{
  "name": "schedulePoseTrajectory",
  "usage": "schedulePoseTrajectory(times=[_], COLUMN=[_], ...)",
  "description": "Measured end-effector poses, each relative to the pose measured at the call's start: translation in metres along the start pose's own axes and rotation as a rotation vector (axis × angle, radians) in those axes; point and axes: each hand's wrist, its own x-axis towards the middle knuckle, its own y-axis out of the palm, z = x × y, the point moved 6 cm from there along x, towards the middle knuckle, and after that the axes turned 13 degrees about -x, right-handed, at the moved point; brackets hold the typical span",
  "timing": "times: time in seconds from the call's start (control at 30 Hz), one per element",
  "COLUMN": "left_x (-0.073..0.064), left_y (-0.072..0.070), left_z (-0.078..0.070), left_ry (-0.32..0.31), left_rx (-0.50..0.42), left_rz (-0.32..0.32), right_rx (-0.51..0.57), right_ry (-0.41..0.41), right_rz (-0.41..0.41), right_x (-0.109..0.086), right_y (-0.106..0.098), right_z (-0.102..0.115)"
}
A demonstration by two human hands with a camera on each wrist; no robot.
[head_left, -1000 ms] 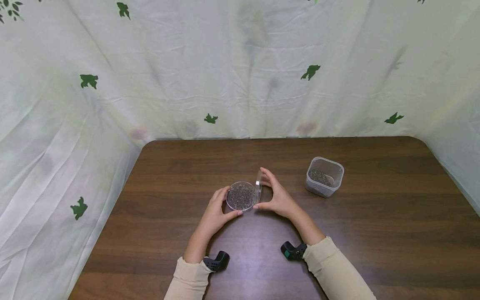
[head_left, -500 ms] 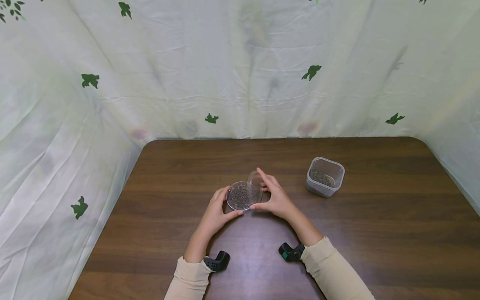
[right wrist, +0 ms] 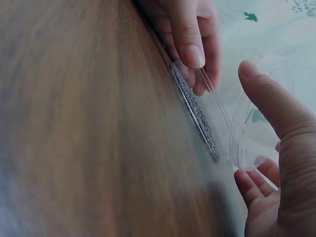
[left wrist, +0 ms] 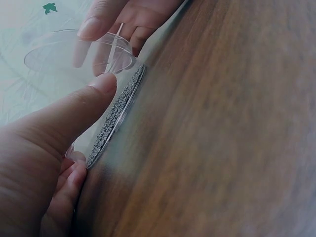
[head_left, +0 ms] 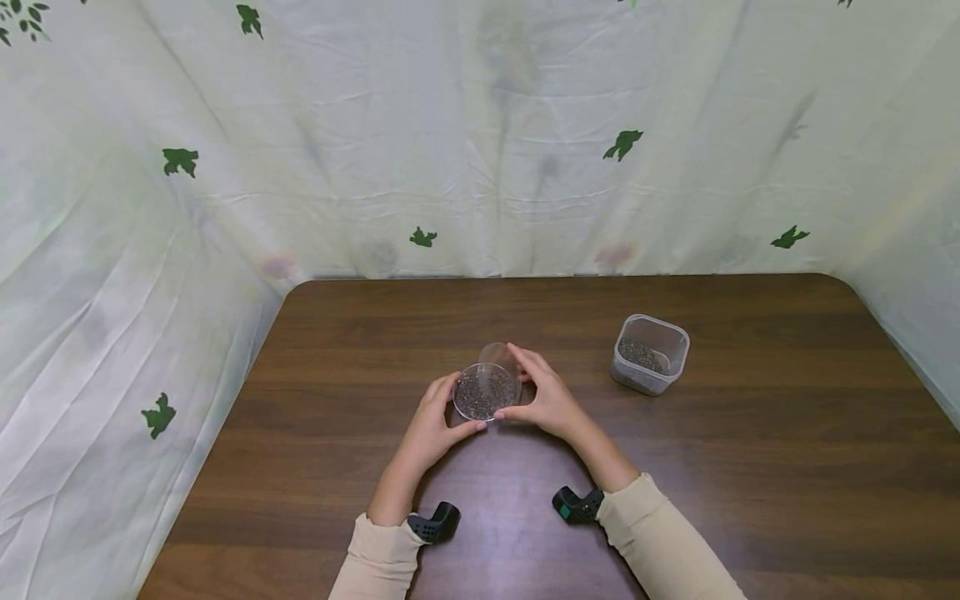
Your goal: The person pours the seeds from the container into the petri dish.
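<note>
A round clear petri dish (head_left: 474,402) filled with dark grey grains sits on the table. My left hand (head_left: 433,423) holds it by the left side, thumb at the near edge and fingers around the far edge. Between the thumb and fingers of my right hand (head_left: 553,403) is the clear lid (head_left: 495,356). The lid is tilted over the dish's right part, its left edge raised. In the left wrist view the lid (left wrist: 52,54) slants above the layer of grains (left wrist: 114,118). The right wrist view shows the lid (right wrist: 238,143) edge-on beside the right thumb.
To the right on the brown wooden table (head_left: 765,433) stands a clear square plastic tub (head_left: 649,379), partly filled with similar dark grains. A pale cloth curtain (head_left: 480,150) with green shapes hangs behind and at both sides of the table.
The lid has gone from nearly upright at the dish's right edge to leaning over the dish. My right hand has moved slightly left with it. The left hand and dish stay put.
</note>
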Motion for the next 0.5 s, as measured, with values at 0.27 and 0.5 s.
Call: schedulePoseTrajectory(times=[0.27, 0.5], left_x=[0.0, 0.0001], left_y=[0.0, 0.0], left_z=[0.0001, 0.001], left_ry=[-0.008, -0.01], left_rx=[-0.001, -0.007], left_rz=[0.007, 0.004], right_rx=[-0.052, -0.081], right_ry=[0.015, 0.035], right_rz=[0.03, 0.052], right_x=[0.0, -0.0002], right_y=[0.0009, 0.0031], right_z=[0.0026, 0.0015])
